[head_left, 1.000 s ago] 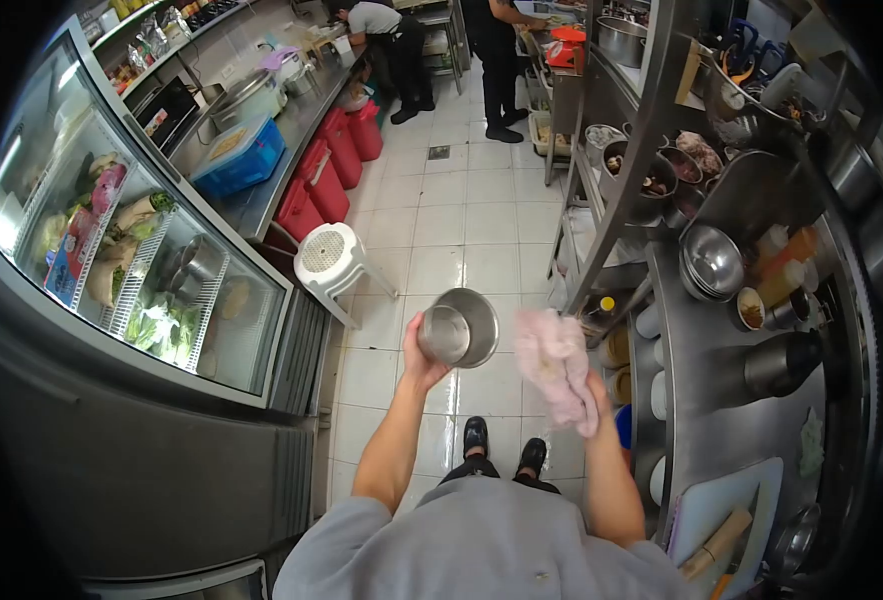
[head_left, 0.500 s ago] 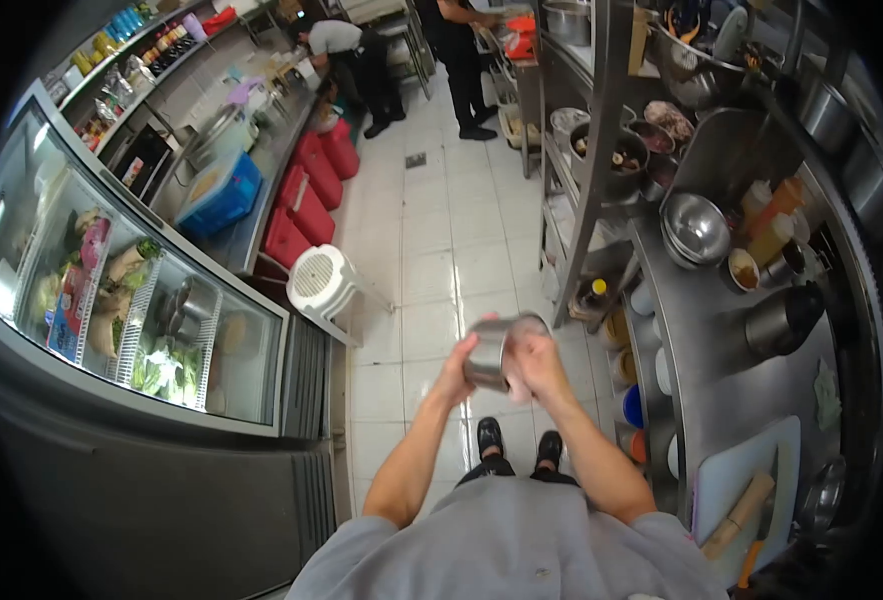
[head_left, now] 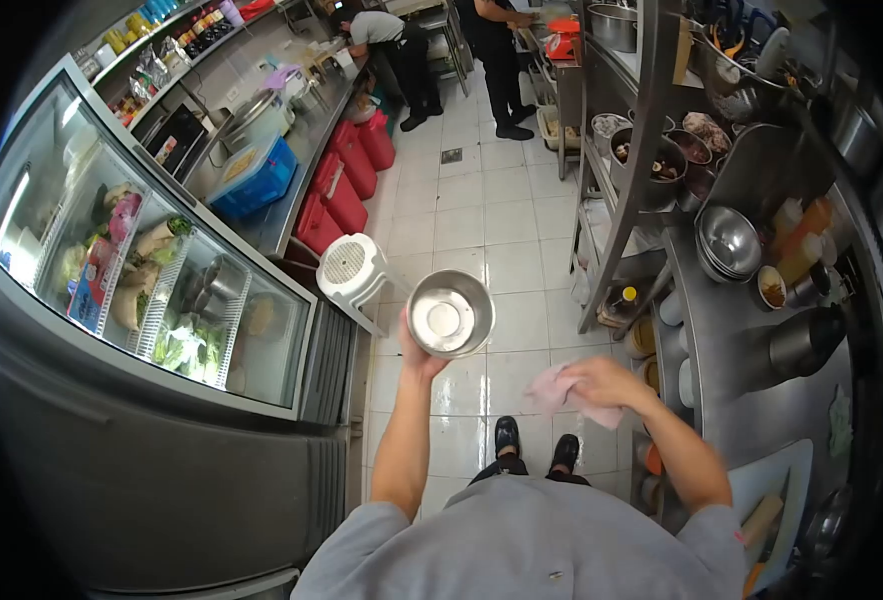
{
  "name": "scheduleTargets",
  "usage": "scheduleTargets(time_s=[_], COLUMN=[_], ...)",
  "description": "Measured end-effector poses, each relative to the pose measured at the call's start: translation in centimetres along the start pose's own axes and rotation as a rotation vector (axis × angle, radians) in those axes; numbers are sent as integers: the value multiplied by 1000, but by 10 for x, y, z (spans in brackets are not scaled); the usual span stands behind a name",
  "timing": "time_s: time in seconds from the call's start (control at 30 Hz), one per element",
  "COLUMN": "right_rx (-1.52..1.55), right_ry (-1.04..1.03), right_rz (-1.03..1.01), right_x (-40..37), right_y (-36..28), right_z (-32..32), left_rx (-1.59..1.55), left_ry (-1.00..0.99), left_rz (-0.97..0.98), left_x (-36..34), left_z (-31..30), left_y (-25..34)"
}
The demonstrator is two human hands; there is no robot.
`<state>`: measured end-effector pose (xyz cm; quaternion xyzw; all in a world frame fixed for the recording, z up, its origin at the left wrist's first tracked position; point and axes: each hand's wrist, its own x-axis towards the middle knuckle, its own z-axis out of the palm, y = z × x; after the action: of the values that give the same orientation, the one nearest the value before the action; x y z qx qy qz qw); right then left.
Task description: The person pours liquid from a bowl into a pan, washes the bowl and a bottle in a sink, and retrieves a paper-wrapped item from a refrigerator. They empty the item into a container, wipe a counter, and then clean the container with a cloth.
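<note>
A round metal container is held up over the tiled floor, its open mouth facing me and its bottom inside visible. My left hand grips it from the lower left, most of the fingers hidden behind the wall. To the right and apart from it, my right hand is closed on a pale pink cloth. The cloth hangs loosely out of the fingers, somewhat blurred.
A glass-fronted fridge stands at the left, a white plastic stool beside it. Along the right runs a steel counter with stacked metal bowls and a cutting board. Two people work at the far end.
The right hand has pulled away from the container to the right with the cloth. The container has shifted left and turned its mouth toward me. My view has swung slightly left.
</note>
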<state>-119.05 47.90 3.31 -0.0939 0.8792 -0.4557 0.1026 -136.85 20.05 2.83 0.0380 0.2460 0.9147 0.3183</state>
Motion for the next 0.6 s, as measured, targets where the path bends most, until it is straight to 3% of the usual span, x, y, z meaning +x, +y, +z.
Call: scheduleTargets(time_s=[0.07,0.17,0.27,0.37,0.47,0.5,0.57,0.6], right_rx=[405,871,959,364,146,135,112,129], right_ry=[184,585,606,741,754,734,684,680], right_rz=[231,-45,26,-257,-207,-185,-155,-209], right_x=[-14,-13,-13,0,20,30,54,63], right_y=[-1,-25,-64,-97,-112,-109,-96,-86], right_z=[-8,-10,-20,-23,-15,-16,-2,8], left_rx=[71,-1,-38,37,76,141,480,439], left_ry=[36,16,32,6,-179,-287,-139,-122], left_rz=[75,68,29,39,-100,-174,-171,-231], left_x=[-6,0,12,19,5,8,6,5], left_z=[-2,-29,-45,-35,50,44,54,67], left_y=[1,-11,-30,-44,-48,-51,-66,-68])
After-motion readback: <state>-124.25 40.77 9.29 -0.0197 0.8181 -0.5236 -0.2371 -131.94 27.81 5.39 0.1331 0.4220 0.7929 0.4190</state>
